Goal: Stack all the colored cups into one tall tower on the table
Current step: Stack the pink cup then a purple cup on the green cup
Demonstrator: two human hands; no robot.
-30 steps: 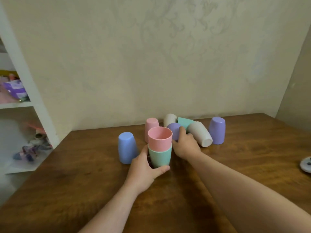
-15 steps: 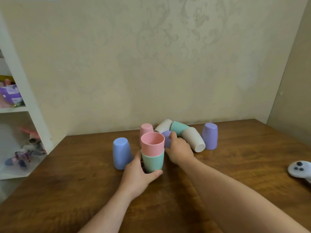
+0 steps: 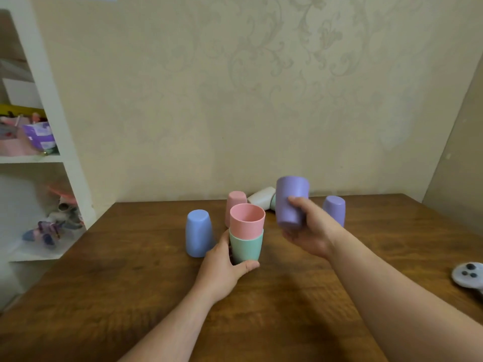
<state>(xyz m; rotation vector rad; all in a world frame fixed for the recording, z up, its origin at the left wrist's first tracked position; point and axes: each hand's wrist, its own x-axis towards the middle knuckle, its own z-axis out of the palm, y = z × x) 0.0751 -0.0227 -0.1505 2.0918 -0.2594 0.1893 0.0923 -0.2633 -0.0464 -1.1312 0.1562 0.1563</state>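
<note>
A pink cup [image 3: 247, 221] sits nested in a green cup [image 3: 247, 248], both upright on the wooden table [image 3: 130, 270]. My left hand [image 3: 222, 267] grips the green cup at its base. To the right of the stack, my right hand [image 3: 309, 231] holds a purple cup [image 3: 290, 201] in the air, mouth up. A blue cup [image 3: 197, 233] stands upside down left of the stack. Behind it stand an upturned pink cup [image 3: 236, 203] and, lying down, a white cup [image 3: 261, 197]. Another purple cup [image 3: 334, 209] stands upside down, partly hidden by my right hand.
A white shelf unit [image 3: 52, 126] with toys and boxes stands at the left beyond the table edge. A pale game controller [image 3: 467, 276] lies near the table's right edge. The wall runs right behind the cups.
My right hand has picked the purple cup up from among the lying cups and raised it, mouth up, to the right of the stack. The left hand stays on the green cup.
</note>
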